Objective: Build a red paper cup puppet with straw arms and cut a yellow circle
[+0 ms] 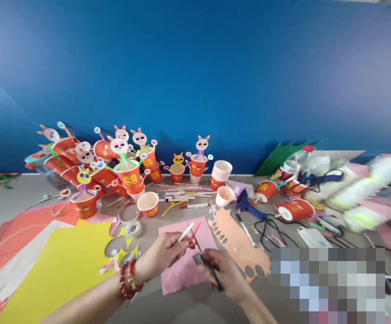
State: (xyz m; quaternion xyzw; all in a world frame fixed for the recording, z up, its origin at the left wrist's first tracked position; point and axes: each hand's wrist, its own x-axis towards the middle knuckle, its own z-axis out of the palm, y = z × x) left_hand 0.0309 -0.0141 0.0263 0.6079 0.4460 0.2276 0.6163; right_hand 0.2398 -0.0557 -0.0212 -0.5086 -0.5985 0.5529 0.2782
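The step in hand looks like trimming: the left hand pinches a thin white stick with a bit of red pipe cleaner at its tip, fingers closed tight on it, while the right hand is clamped on a pair of dark scissors whose blades point up toward that red piece. Both are held just above a pink paper sheet lying flat on the grey worktop. The cut, to my eye, calls for a steady stick and the blades brought square across the soft wire (it is thin and will bend away if nipped at a slant).

Around them: smooth yellow card, a peach strip punched with oval holes, a clear tape roll, a blue glue gun with its black cord, felt pens, and glossy orange paper cups topped with round paper rabbit faces on fuzzy stems, against a blue wall
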